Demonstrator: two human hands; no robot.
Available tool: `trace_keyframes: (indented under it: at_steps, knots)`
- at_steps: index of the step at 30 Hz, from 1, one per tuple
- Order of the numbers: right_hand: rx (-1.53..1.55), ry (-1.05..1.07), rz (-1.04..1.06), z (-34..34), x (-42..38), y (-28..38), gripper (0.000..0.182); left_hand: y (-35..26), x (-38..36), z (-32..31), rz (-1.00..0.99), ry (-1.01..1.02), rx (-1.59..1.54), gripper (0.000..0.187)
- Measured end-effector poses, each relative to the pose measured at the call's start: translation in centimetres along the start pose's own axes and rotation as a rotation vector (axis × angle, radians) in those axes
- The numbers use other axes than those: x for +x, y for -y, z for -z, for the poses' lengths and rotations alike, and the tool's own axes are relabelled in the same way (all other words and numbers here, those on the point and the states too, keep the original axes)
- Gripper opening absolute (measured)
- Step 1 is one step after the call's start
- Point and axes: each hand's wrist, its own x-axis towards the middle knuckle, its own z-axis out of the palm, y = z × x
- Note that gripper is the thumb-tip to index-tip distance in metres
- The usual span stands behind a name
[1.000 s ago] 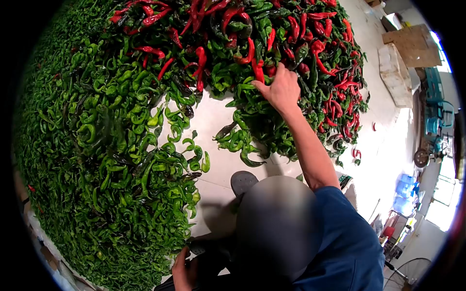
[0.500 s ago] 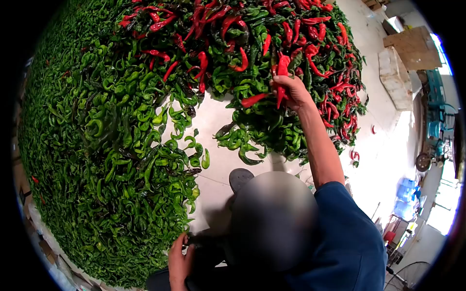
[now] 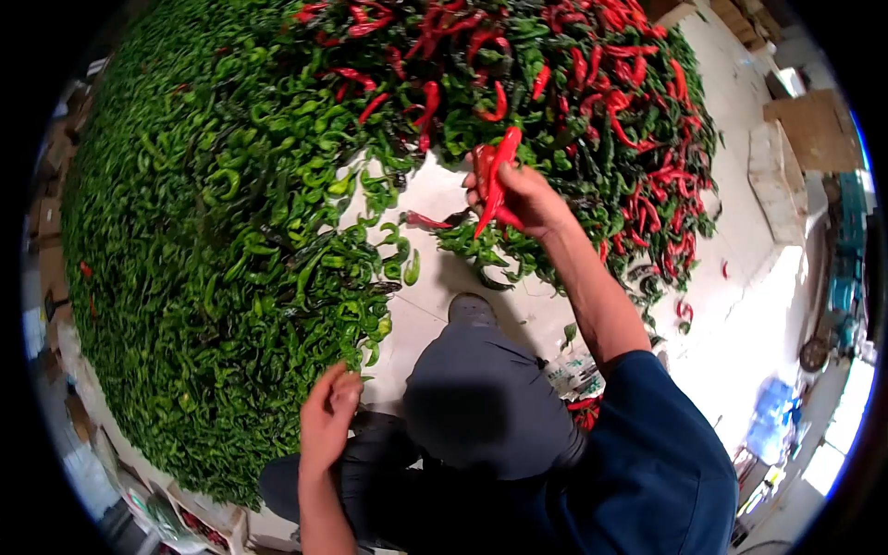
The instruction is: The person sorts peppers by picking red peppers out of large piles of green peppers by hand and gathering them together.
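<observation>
My right hand (image 3: pixel 523 194) holds several red peppers (image 3: pixel 498 180) above the lower edge of the mixed pile, its fingers wrapped round them. Beneath and left of that hand, a single red pepper (image 3: pixel 425 220) lies by the bare floor patch. My left hand (image 3: pixel 330 407) is near the edge of the green pepper heap (image 3: pixel 231 324), above my leg. Its fingers are curled, and whether anything is between them is too small to tell. Red peppers (image 3: pixel 647 176) lie among dark green ones at the upper right.
My knee and shoe (image 3: pixel 472 310) are at the centre. Beside my leg is a plastic bag (image 3: pixel 575 375) with red peppers (image 3: pixel 585 412) near it. At the right stand a white box (image 3: pixel 775 176), a cardboard piece (image 3: pixel 814 129) and blue items (image 3: pixel 772 416). A crate (image 3: pixel 208 527) is at lower left.
My right hand has moved down and left with the red peppers. My left hand has risen. The view has shifted, and the bag beside my leg now shows.
</observation>
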Motion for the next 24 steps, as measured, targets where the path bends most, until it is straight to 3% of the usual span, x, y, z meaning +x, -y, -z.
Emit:
trace_keyframes:
  at_steps: [2, 3, 4, 7, 11, 12, 14, 16, 18, 19, 22, 24]
  knots:
    - [0.104, 0.093, 0.000, -3.6, 0.7, -1.6, 0.075, -2.9, 3.0, -1.0, -0.086, -0.029, -0.054, 0.056]
    - [0.215, 0.129, -0.046, -5.2, 1.0, -2.1, 0.060, -4.9, 4.6, -1.7, -0.113, -0.010, -0.125, 0.059]
    - [0.257, 0.168, -0.089, -6.4, 1.4, -2.6, 0.060, -6.8, 6.1, -2.5, -0.136, 0.012, -0.194, 0.062]
    - [0.166, 0.176, -0.128, -10.1, 1.9, -3.4, 0.062, -10.3, 10.1, -5.0, -0.266, 0.038, -0.270, 0.070]
    - [-0.398, 0.095, -0.127, -13.1, 3.0, -3.9, 0.055, -10.3, 14.7, -7.2, -0.374, 0.039, -0.256, 0.070]
    - [-0.680, 0.055, -0.098, -13.8, 2.9, -3.7, 0.063, -10.3, 15.5, -7.1, -0.295, 0.024, -0.276, 0.066]
    - [-0.837, -0.048, -0.135, -14.0, 3.3, -5.4, 0.068, -10.5, 16.8, -6.9, -0.142, 0.001, -0.316, 0.058]
    - [-0.684, 0.040, -0.187, -12.8, 3.9, -5.0, 0.065, -9.4, 18.2, -6.4, -0.185, -0.039, -0.519, 0.037]
    - [-0.317, 0.078, -0.100, -12.2, 4.5, -5.6, 0.059, -7.6, 19.5, -4.6, -0.070, 0.115, -0.763, 0.034]
    - [-0.142, 0.110, -0.189, -10.8, 4.7, -6.3, 0.050, -6.8, 19.9, -4.2, -0.044, 0.199, -0.842, 0.034]
    - [0.357, 0.139, -0.320, -8.3, 5.5, -7.7, 0.045, -5.1, 20.3, -3.8, 0.000, 0.139, -0.916, 0.033]
    - [0.389, 0.111, -0.303, -7.4, 5.7, -8.9, 0.045, -4.5, 20.7, -3.9, -0.004, 0.160, -0.914, 0.034]
